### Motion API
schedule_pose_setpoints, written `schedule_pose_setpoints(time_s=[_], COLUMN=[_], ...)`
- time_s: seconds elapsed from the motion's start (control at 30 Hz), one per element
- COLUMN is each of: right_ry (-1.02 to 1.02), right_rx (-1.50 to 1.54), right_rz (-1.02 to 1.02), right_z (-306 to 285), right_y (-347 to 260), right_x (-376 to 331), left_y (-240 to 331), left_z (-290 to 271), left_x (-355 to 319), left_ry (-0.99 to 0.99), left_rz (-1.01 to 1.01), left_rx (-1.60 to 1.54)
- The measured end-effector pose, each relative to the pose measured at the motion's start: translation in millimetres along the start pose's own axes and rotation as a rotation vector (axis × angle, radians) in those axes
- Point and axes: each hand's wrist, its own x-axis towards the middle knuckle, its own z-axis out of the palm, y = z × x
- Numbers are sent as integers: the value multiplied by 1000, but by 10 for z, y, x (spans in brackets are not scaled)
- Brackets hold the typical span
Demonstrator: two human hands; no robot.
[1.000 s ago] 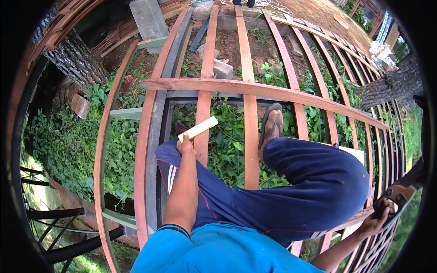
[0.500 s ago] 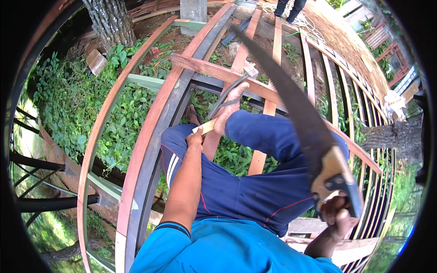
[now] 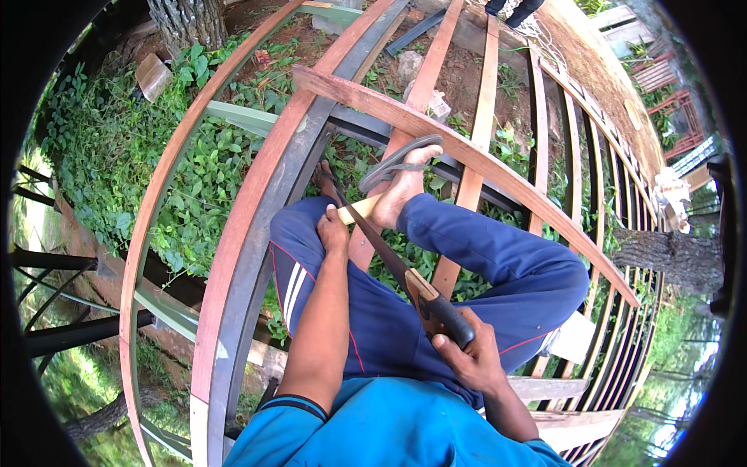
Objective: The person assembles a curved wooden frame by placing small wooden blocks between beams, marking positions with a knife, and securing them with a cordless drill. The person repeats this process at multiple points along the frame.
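Note:
My right hand (image 3: 472, 354) is wrapped round the wooden and dark handle of a hand saw (image 3: 383, 255). The blade points up and left, turned nearly edge-on, and its far part lies across a short pale piece of wood (image 3: 359, 212). That piece is gripped at its left end by my left hand (image 3: 333, 229), beside my left knee. The bare heel of my right foot (image 3: 403, 194), in a grey flip-flop (image 3: 398, 163), rests against the other end of the wood. Whether the teeth touch the wood I cannot tell.
A reddish plank (image 3: 436, 124) lies slantwise over the long timber and dark beams (image 3: 261, 198) of a frame. Green plants (image 3: 210, 167) grow below between them. Another person's dark-clothed legs (image 3: 513, 9) stand at the far side. A tree trunk (image 3: 187, 23) rises at the far left.
The saw has swung down and left from its raised position, so its blade now meets the pale wood. My right hand moved left with it. My left hand keeps its grip.

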Motion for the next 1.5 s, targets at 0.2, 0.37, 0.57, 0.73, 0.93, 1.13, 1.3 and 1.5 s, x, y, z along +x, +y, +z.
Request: schedule_pose_setpoints(time_s=[0.2,0.37,0.57,0.73,0.93,1.13,1.3,1.5], right_ry=[-50,10,-59,-78,-8,-34,-51,15], right_rx=[-96,-85,-99,-105,40,-106,-181,-54], right_rz=[6,-61,-163,-90,-195,19,21,-2], right_z=[46,42,56,-14,72,650,277,675], right_y=[147,168,233,254,-26,-126,-664,-145], right_x=[5,-71,-76,-200,206,1032,319,1108], left_y=[103,191,214,195,160,146,116,105], left_z=[-30,-75,-108,-84,-55,23,87,51], left_x=[-68,-179,-260,-226,-238,-215,-194,-195], left_ry=[51,49,52,13,39,116,141,67], left_rz=[261,236,231,156,133,181,170,166], left_rx=[183,260,349,308,316,239,199,121])
